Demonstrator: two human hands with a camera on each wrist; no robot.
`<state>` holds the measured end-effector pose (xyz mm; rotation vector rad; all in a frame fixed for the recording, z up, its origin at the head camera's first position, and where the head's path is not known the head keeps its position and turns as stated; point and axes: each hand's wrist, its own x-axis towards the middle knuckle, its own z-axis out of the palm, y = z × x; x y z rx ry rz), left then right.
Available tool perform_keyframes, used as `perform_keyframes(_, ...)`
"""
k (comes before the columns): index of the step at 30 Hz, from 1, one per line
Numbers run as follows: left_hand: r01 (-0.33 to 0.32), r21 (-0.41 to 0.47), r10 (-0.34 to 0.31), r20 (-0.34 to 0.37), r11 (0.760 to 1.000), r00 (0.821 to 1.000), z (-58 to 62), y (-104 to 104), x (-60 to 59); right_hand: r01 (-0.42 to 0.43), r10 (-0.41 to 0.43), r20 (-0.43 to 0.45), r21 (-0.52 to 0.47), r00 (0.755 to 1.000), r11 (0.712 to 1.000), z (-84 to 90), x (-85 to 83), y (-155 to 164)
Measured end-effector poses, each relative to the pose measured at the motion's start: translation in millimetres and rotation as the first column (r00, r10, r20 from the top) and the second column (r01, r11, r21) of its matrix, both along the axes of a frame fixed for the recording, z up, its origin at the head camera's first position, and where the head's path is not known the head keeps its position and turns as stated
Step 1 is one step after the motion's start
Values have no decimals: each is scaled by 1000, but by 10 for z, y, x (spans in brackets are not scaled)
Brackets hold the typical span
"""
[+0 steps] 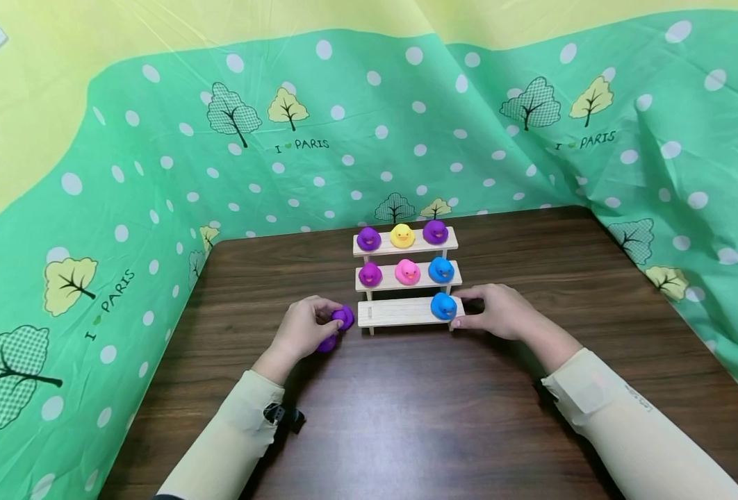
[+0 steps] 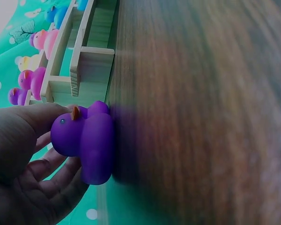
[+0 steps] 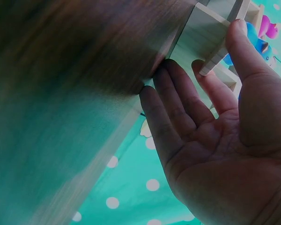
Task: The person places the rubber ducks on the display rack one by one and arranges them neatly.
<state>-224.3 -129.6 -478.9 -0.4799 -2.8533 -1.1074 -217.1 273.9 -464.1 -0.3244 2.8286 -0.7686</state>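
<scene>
A stepped wooden stand [image 1: 400, 312] holds small rubber ducks on its three steps. At its left end, my left hand [image 1: 297, 330] pinches a purple rubber duck [image 1: 344, 317] between thumb and fingers, low over the table. A second purple duck [image 1: 326, 344] sits under that hand, and it looms large as the near duck [image 2: 96, 145] in the left wrist view. My right hand [image 1: 500, 312] grips the right end of the lowest step, thumb at the front edge and index finger behind; its other fingers [image 3: 173, 108] extend near the tabletop. Close to it sits a blue duck [image 1: 443, 306].
On the middle step are a magenta duck [image 1: 370, 275], a pink duck [image 1: 408, 272] and a blue duck [image 1: 440, 271]. The top step bears a yellow duck [image 1: 402, 236] between two purple ones. A green dotted cloth [image 1: 344, 173] hangs behind the dark wooden table [image 1: 381, 417].
</scene>
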Motion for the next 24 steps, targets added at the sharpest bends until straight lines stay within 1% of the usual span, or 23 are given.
perform_keyframes(5, -21, -16, 21, -11, 1000, 1000, -2, 0, -1, 5, -5, -2, -4, 1000, 1000, 2, -2, -4)
perform_keyframes(9, -37, 11, 37, -23, 999, 999, 23, -2, 6, 4, -4, 1, -5, 1000, 1000, 8, 5, -4)
perform_keyframes(11, -46, 39, 48, -36, 998, 998, 42, -2, 12, 3, -3, 2, -3, 1000, 1000, 5, 8, -1)
perform_keyframes(15, -47, 128, 56, -65, 991, 996, 84, 15, 24, -1, 1, -7, -1, 1000, 1000, -5, 7, 8)
perform_keyframes(20, -21, 234, 42, -86, 972, 995, 129, 75, 42, 1, -1, -6, -3, 1000, 1000, -12, 2, 10)
perform_keyframes(24, 6, 297, 17, -77, 955, 997, 149, 146, 58, 3, -3, 1, -2, 1000, 1000, -7, 1, 11)
